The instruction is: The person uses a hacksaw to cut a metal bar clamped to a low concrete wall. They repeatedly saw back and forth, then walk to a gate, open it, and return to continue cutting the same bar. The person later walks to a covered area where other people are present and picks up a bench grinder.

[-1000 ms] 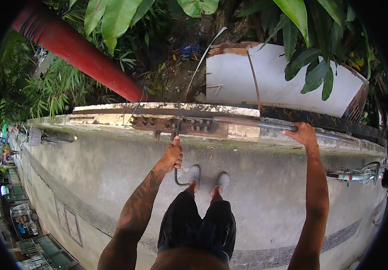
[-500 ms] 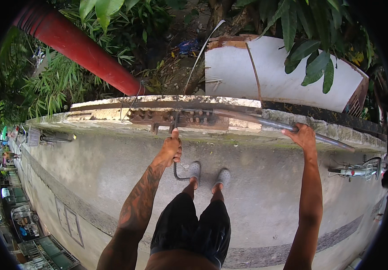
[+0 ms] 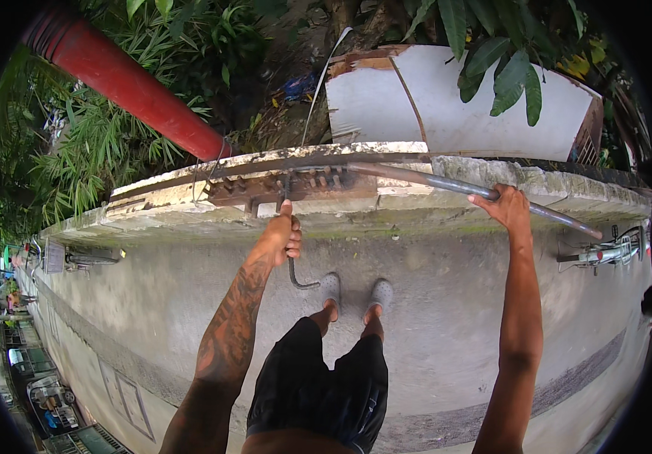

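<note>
My left hand (image 3: 279, 236) is closed around a dark steel rebar rod (image 3: 293, 271). The rod's lower end is bent sideways near my feet, and its upper end lies among the pegs of a rusty bending jig (image 3: 326, 186). This pegged metal plate is on top of a low concrete wall. Further right, my right hand (image 3: 509, 206) grips a long grey metal pipe (image 3: 447, 184) toward its outer end. The pipe's rusty inner end reaches the right side of the jig; how it joins there is unclear.
A red post (image 3: 137, 91) leans behind the wall (image 3: 492, 216), beside dense plants. A white board (image 3: 454, 98) lies beyond it under leaves. Bicycles stand at the left (image 3: 76, 257) and right (image 3: 606, 251). My feet in grey clogs (image 3: 379, 295) are on concrete.
The view has shifted slightly, so the wall and jig appear a little higher. Both hands keep their grips on the rebar rod and the pipe.
</note>
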Demonstrator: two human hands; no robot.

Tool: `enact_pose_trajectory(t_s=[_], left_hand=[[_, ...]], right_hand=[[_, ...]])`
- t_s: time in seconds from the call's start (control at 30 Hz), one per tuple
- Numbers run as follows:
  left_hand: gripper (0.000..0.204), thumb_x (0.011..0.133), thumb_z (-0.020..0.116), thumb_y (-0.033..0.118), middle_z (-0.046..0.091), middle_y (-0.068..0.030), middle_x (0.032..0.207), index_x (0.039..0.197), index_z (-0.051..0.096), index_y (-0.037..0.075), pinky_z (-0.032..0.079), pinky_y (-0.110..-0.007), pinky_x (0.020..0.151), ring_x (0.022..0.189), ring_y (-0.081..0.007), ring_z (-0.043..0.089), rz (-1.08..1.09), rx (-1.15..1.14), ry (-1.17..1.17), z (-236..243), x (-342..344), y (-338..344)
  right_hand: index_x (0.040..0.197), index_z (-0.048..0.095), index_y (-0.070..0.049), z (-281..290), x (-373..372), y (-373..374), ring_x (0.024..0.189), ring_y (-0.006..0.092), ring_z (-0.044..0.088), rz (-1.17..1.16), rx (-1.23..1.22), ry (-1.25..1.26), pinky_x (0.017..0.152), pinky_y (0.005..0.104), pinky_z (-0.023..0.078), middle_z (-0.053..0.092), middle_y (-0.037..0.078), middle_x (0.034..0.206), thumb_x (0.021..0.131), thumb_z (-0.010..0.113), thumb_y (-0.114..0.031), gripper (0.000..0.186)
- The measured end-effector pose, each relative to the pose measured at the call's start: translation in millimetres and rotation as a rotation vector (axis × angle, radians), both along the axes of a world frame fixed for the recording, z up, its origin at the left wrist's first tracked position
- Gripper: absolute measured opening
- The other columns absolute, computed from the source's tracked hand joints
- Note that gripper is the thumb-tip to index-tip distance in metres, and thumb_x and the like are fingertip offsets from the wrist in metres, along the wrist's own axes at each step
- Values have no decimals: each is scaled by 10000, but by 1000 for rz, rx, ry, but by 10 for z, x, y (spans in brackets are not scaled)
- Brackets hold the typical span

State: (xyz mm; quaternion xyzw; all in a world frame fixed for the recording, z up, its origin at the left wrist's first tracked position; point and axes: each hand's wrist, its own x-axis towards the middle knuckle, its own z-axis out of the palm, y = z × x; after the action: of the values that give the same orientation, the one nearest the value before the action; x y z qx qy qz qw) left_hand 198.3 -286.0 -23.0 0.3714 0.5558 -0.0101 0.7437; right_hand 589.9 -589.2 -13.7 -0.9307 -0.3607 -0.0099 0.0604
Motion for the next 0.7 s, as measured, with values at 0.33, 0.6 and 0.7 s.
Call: enact_pose_trajectory(t_s=[0.33,0.6,0.7], left_hand=[[588,1038,295,651,219,46,614,740,328,145,200,-307,456,501,-110,191,-14,-34,-91,-38,-40,77],[536,1070,290,580,277,41,617,802,401,130,227,-302,462,501,-113,234,-64,-79,-152,-48,-215,335],[478,1067,375,548,303,48,625,830,431,138,227,-289,457,505,-100,258,-72,-31,-233,-197,-235,371]], right_hand=[[716,702,-36,-46,-1016,-347,711,351,709,-222,57,-101,898,480,520,685,164,662,635,625,-910,881],[890,690,-87,-566,-3013,-724,815,338,668,-477,141,-91,788,430,458,708,138,817,749,835,-476,438],[935,671,-72,-283,-3259,-481,937,327,651,-615,144,-61,826,427,436,701,144,955,795,808,-407,387]])
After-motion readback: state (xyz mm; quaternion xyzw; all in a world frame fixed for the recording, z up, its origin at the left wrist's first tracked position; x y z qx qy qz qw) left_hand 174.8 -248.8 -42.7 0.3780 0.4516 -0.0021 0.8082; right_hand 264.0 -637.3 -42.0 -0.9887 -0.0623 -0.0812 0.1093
